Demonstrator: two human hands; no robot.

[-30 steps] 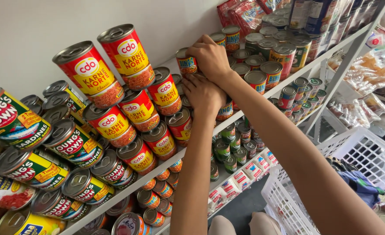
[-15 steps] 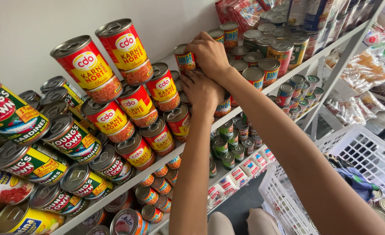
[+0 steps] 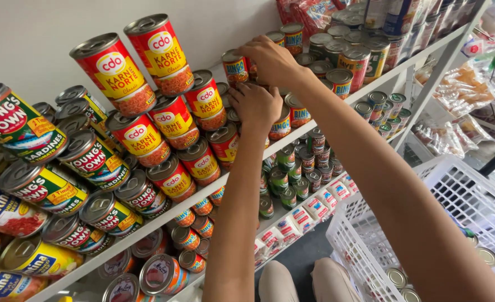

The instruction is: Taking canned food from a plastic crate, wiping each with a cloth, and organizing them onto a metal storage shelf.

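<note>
Both hands up at shelf (image 3: 370, 84): right hand (image 3: 272, 59) on small can (image 3: 234, 65), left hand (image 3: 257, 104) below.

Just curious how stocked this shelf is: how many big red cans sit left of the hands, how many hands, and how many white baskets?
Big red cans: 8 showing
Hands: 2, left hand and right hand
White baskets: 1
Total: 11

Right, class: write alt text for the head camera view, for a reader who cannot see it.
Two bare hands reach up among stacked tins on a white shelf: the left hand rests on red-labelled cans, the right hand grips a small can. A white plastic basket sits below.
</note>
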